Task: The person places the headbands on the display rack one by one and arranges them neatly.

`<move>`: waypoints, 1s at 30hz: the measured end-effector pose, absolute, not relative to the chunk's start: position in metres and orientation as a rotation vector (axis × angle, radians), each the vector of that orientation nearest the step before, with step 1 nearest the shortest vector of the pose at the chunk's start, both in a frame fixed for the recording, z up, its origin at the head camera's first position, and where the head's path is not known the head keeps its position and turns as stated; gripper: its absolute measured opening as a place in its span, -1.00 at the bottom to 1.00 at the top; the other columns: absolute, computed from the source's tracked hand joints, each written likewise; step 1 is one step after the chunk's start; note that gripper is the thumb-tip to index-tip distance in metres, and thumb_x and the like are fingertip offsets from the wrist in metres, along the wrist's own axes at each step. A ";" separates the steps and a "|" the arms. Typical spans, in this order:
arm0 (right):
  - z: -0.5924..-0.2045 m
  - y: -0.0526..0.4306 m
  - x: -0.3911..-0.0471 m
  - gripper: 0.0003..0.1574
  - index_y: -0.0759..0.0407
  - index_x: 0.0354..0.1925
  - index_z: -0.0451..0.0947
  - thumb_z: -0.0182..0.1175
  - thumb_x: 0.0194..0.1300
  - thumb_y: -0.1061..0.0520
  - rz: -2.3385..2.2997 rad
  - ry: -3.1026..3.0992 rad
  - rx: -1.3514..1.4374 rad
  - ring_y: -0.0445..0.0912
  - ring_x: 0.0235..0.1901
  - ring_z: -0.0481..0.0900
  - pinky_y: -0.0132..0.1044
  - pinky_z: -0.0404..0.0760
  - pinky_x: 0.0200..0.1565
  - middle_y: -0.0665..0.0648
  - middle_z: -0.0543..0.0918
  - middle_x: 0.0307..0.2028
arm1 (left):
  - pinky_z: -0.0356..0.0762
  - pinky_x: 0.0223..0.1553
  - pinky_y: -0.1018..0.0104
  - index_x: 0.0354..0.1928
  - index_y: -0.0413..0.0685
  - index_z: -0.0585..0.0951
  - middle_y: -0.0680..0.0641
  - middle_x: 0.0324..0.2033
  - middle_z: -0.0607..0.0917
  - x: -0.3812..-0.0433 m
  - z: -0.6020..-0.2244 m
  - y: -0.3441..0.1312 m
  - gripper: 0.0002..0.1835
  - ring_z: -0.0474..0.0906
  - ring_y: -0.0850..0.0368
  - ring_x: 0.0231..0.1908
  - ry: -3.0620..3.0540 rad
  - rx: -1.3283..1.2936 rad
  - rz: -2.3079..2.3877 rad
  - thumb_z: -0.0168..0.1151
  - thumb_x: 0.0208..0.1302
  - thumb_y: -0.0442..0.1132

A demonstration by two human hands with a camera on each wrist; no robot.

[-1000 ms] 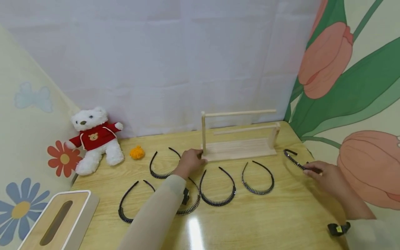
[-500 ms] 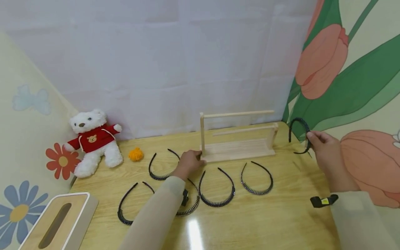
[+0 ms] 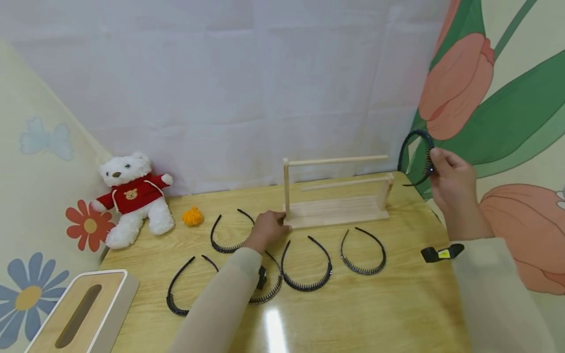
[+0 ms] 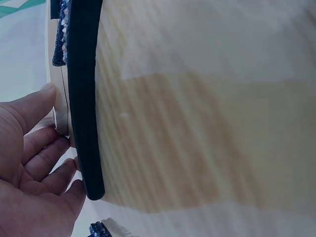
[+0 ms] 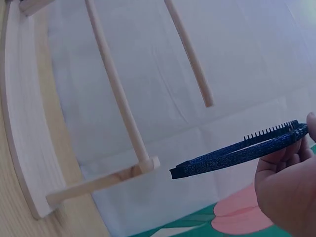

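left hand (image 3: 266,231) pinches the wooden rack (image 3: 335,212) at its nine o'clock end, apparently steadying it; right hand (image 3: 454,182) pinches a headband (image 5: 232,158) by one side, raised toward the rack's two o'clock, seemingly keeping its opening free.

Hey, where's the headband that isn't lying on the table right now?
In the head view, that headband is toward the right side, held up in the right hand, to the right of the wooden rack.

Both sleeves (image 3: 490,284) are pale beige, the wrist cameras (image 3: 443,253) black.
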State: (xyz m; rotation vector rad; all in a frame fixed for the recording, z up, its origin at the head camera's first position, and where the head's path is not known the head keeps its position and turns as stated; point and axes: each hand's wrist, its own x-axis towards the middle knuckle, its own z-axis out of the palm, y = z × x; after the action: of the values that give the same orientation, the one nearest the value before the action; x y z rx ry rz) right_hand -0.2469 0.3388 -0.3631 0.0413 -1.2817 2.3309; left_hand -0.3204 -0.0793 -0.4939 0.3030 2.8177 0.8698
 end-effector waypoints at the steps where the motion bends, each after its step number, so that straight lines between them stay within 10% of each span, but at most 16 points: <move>1: -0.362 0.336 -0.249 -0.88 0.23 -0.13 0.83 0.35 0.52 0.25 2.318 -1.298 0.036 -0.15 -0.25 0.48 -0.42 0.59 -0.21 0.06 0.63 -0.15 | 0.63 0.34 -0.13 0.53 -0.08 0.54 -0.26 0.33 0.71 -0.320 -0.494 -0.079 -0.36 0.58 -0.30 0.39 2.817 0.303 0.871 0.45 0.51 -0.08; 30: -0.402 0.290 -0.286 -0.68 -0.06 -0.33 0.79 0.28 0.58 0.24 2.312 -1.549 -0.127 -0.26 -0.29 0.65 -0.51 0.69 -0.16 -0.11 0.73 -0.35 | 0.58 0.40 -0.15 0.49 -0.09 0.57 -0.29 0.35 0.69 -0.325 -0.496 -0.079 -0.38 0.57 -0.33 0.40 2.839 0.292 0.851 0.48 0.48 -0.09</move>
State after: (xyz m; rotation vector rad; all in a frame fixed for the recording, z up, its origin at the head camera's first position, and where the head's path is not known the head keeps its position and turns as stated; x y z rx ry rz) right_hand -0.2861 0.2897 -0.4019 -0.1267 -1.5488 2.3120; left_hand -0.3252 -0.0793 -0.4957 0.2921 2.8389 0.8509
